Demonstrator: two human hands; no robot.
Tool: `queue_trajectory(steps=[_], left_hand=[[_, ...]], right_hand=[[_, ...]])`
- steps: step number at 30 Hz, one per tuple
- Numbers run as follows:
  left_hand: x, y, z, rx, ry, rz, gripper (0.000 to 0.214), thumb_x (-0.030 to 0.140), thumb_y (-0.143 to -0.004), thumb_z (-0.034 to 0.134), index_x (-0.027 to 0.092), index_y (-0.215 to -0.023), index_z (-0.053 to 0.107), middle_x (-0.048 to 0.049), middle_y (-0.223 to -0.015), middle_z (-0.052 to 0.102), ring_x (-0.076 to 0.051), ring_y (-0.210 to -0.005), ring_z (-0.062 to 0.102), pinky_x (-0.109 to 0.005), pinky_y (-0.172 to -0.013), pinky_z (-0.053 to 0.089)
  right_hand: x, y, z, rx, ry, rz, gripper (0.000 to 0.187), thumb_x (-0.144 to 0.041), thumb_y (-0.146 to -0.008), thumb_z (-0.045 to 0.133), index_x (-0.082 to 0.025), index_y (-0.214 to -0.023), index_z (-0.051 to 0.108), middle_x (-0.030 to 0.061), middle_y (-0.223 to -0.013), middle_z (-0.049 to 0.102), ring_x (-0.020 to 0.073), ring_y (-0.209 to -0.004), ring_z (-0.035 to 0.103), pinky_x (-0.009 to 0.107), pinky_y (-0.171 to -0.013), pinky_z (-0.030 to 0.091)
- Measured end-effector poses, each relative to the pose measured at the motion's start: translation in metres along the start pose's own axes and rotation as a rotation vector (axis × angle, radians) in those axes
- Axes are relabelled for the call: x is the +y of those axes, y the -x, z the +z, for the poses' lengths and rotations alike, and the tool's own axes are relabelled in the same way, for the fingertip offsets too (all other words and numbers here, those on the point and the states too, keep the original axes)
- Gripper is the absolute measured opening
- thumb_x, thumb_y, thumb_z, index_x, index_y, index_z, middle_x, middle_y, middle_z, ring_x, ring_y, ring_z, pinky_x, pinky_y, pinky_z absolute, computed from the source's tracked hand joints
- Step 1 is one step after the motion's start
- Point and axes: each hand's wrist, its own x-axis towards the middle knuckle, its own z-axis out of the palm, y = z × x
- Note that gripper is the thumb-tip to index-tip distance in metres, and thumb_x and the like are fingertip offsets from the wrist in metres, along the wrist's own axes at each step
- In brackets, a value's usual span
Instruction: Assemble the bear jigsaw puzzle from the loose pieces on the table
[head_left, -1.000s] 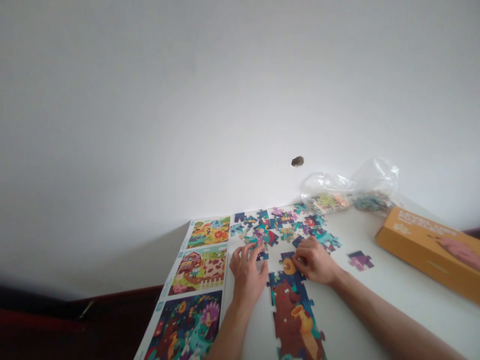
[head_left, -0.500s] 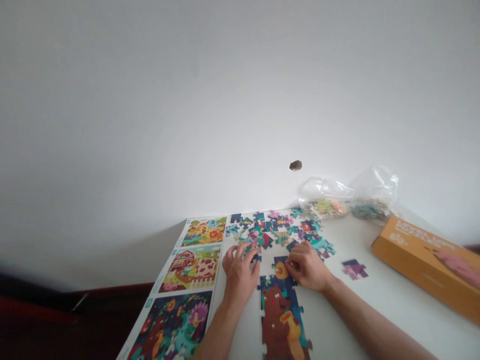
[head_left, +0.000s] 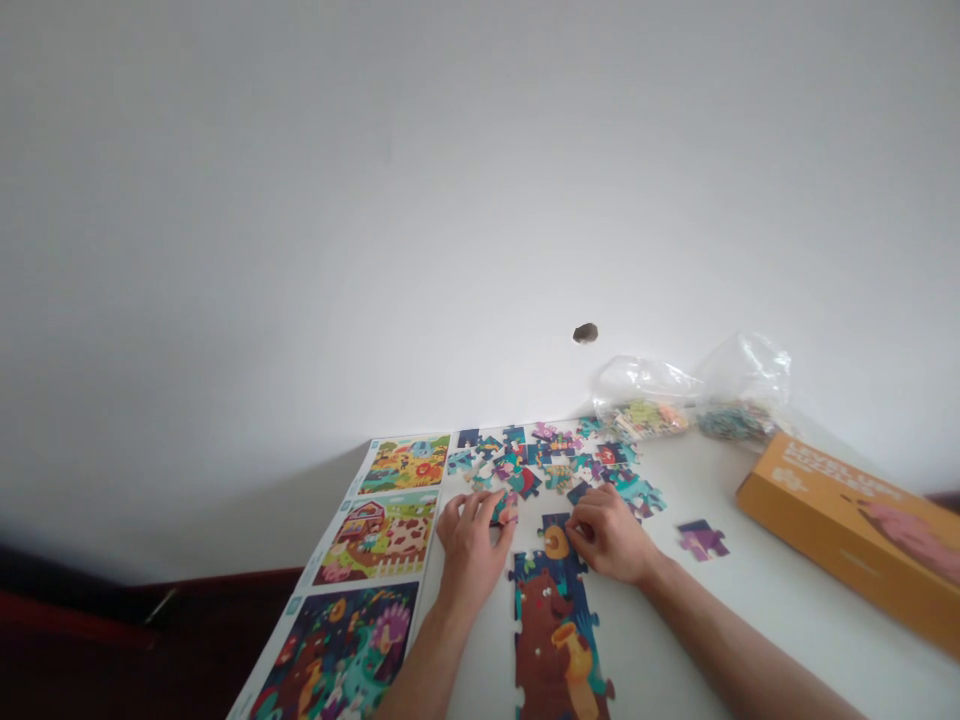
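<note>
Head view: yellow-marked piece (head_left: 556,541) between hands, right hand (head_left: 613,534) pinching; left hand (head_left: 470,552) curled, teal piece (head_left: 505,508) grip unclear.

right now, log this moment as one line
left hand: at teal-pink piece | right hand: at yellow-motif piece | bear section: assembled | purple piece: lying apart | orange box: at right

An orange box (head_left: 840,535) lies near two clear plastic bags (head_left: 646,405)
</note>
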Motion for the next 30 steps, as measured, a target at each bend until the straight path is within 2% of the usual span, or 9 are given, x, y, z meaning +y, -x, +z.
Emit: queue_trajectory(steps=[6, 11, 20, 27, 30], left_hand=[[0.001, 0.000, -0.004, 0.005, -0.005, 0.024, 0.029, 0.027, -0.081, 0.067, 0.027, -0.110, 0.070, -0.0065, -0.108, 0.069, -0.029, -0.105, 0.055, -0.043, -0.096, 0.039], [0.002, 0.003, -0.005, 0.003, -0.009, 0.019, 0.037, 0.027, -0.081, 0.067, 0.027, -0.118, 0.067, -0.0070, -0.118, 0.067, -0.031, -0.111, 0.052, -0.046, -0.098, 0.037], [0.001, 0.005, -0.004, -0.015, 0.050, 0.006, 0.037, 0.024, -0.081, 0.067, 0.028, -0.118, 0.066, -0.0050, -0.116, 0.070, -0.029, -0.107, 0.055, -0.045, -0.096, 0.037], [0.005, 0.003, -0.010, 0.019, 0.070, -0.022, 0.026, 0.036, -0.089, 0.062, 0.024, -0.111, 0.069, -0.0060, -0.103, 0.074, -0.028, -0.097, 0.058, -0.043, -0.093, 0.038], [0.001, 0.001, -0.012, 0.045, 0.063, -0.045, 0.020, 0.034, -0.093, 0.056, 0.024, -0.102, 0.071, -0.0049, -0.095, 0.075, -0.027, -0.092, 0.059, -0.040, -0.088, 0.039]], right_hand=[[0.000, 0.000, 0.001, -0.005, 0.013, -0.003, 0.016, -0.012, -0.077, 0.056, -0.019, -0.064, 0.053, -0.0001, -0.062, 0.058, 0.0147, -0.066, 0.052, 0.033, -0.075, 0.031], [0.000, 0.002, -0.001, 0.002, 0.001, 0.025, 0.015, -0.013, -0.081, 0.055, -0.019, -0.068, 0.059, 0.0000, -0.064, 0.058, 0.0149, -0.067, 0.054, 0.033, -0.075, 0.031], [0.001, 0.004, -0.003, 0.017, 0.003, 0.038, 0.016, -0.015, -0.085, 0.055, -0.020, -0.071, 0.061, 0.0007, -0.064, 0.059, 0.0156, -0.067, 0.055, 0.034, -0.075, 0.033], [-0.001, 0.006, -0.004, 0.016, -0.015, 0.048, 0.018, -0.018, -0.087, 0.055, -0.020, -0.070, 0.061, 0.0001, -0.061, 0.058, 0.0149, -0.064, 0.054, 0.033, -0.074, 0.034], [-0.002, 0.007, -0.004, 0.006, -0.009, 0.044, 0.018, -0.019, -0.088, 0.055, -0.020, -0.071, 0.061, 0.0007, -0.062, 0.058, 0.0153, -0.065, 0.054, 0.033, -0.075, 0.034]])
